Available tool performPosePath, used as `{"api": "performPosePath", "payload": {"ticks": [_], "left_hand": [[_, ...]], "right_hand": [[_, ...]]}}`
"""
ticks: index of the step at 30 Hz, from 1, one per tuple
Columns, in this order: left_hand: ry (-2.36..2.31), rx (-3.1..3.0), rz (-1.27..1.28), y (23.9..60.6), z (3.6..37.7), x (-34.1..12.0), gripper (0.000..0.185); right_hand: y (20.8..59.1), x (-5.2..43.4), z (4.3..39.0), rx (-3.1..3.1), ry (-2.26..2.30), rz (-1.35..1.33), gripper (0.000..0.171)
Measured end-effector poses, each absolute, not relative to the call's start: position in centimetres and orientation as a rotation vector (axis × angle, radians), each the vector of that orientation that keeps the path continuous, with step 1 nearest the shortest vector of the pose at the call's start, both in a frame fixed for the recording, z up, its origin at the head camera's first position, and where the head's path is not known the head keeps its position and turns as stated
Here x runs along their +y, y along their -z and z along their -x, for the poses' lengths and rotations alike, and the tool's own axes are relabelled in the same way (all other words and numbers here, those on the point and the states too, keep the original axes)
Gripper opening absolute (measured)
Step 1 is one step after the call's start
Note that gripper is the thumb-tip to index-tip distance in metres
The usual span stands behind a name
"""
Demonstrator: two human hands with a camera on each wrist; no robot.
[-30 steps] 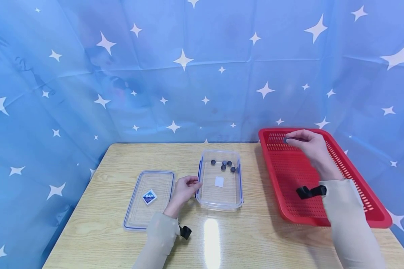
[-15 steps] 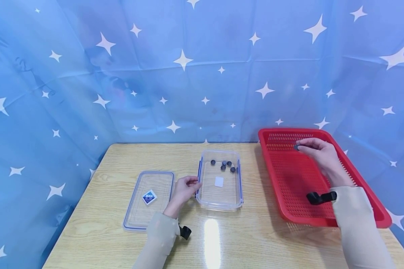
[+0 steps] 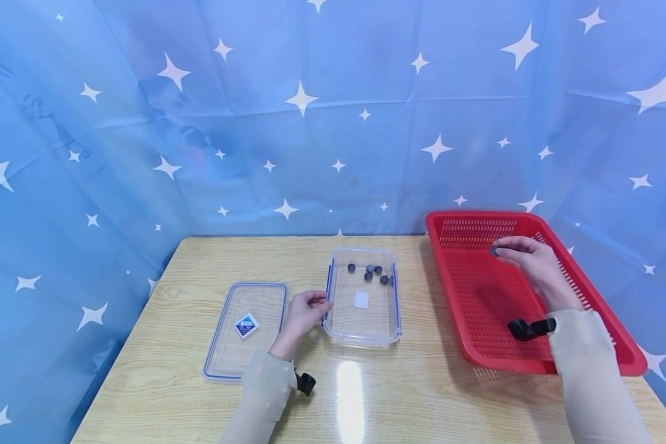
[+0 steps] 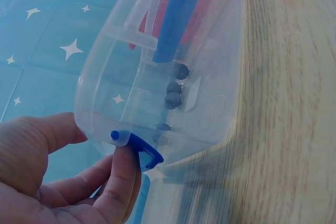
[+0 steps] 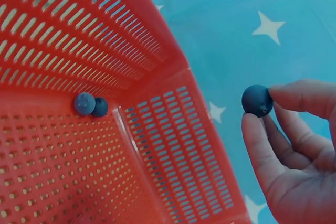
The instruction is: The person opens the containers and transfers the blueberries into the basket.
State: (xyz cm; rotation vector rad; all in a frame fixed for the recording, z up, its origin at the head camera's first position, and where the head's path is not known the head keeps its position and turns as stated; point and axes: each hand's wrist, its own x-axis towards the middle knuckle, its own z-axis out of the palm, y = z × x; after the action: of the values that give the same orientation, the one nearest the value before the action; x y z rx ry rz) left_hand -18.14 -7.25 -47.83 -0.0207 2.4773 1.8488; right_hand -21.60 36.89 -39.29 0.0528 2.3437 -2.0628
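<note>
The right hand hovers over the far part of the red basket, which sits at the right side of the counter. Its thumb and fingertips pinch a small dark ball, held above the basket floor and not touching it. In the right wrist view, two more dark pieces lie together on the basket floor at a far corner, well apart from the held ball.

The left hand rests at the near left edge of the clear container, which stands in the middle of the counter. Its fingers curl against the blue side clasp, touching the container wall. Several dark balls are gathered at the far end of the container, and a white square lies on its floor nearer the middle.

Left of the left hand, the clear lid with a blue rim lies flat on the counter, just beside the container. A blue starred cloth hangs behind.
</note>
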Motion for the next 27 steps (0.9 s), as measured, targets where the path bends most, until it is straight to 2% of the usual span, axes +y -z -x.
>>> {"api": "performPosePath", "payload": {"ticks": [13, 27], "left_hand": [[-1.838, 2.466, 0.039, 47.9, 18.2, -7.2, 0.027], [-1.845, 2.439, 0.065, 47.9, 18.4, -7.2, 0.028]], "right_hand": [[40.1, 36.6, 22.0, 2.139, 2.303, 0.018, 0.016], [38.3, 31.4, 23.2, 2.153, 2.379, 0.221, 0.013]]}}
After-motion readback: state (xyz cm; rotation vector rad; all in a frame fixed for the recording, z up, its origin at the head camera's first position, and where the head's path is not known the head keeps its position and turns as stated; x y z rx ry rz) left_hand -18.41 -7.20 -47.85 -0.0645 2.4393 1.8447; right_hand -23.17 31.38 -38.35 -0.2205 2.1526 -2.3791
